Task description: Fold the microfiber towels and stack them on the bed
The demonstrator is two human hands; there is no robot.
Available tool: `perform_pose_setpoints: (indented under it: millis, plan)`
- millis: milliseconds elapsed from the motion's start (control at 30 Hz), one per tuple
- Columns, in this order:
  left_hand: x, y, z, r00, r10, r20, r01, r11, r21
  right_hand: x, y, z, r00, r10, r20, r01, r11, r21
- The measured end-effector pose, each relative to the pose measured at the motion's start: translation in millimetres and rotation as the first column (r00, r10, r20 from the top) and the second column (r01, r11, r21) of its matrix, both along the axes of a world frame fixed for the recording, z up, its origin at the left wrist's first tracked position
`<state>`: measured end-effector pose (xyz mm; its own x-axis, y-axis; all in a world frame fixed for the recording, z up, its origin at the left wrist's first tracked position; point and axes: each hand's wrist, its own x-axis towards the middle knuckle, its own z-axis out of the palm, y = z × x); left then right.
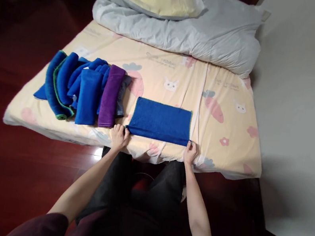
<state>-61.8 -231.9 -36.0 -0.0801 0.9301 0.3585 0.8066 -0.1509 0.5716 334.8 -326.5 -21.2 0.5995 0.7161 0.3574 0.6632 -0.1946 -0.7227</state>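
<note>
A blue towel (161, 119) with green edging lies flat on the bed in front of me, its near edge turned over into a narrow roll. My left hand (119, 137) pinches the near left corner of this towel. At the near right corner, my right hand (190, 153) grips the other end of the rolled edge. Left of the towel sits a pile of rolled cloths: a purple towel roll (111, 96), a bright blue roll (88, 97) and a darker blue roll with green trim (55, 89).
The bed (225, 145) has a pale sheet printed with carrots and rabbits. Across its far end lies a bunched grey-white quilt (172, 32) with a yellow part (167, 1) on top. A white wall (305, 98) stands at the right, and dark red floor (4, 148) lies at the left.
</note>
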Motion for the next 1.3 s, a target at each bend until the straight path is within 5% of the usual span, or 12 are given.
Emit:
perform_pose_setpoints:
  millis: [1300]
  plan:
    - [-0.8,-0.4,-6.1,0.999,0.030,0.036,-0.028,0.997,-0.071,-5.8,-0.1,-2.6,0.997,-0.043,0.062,0.048,0.996,-0.069]
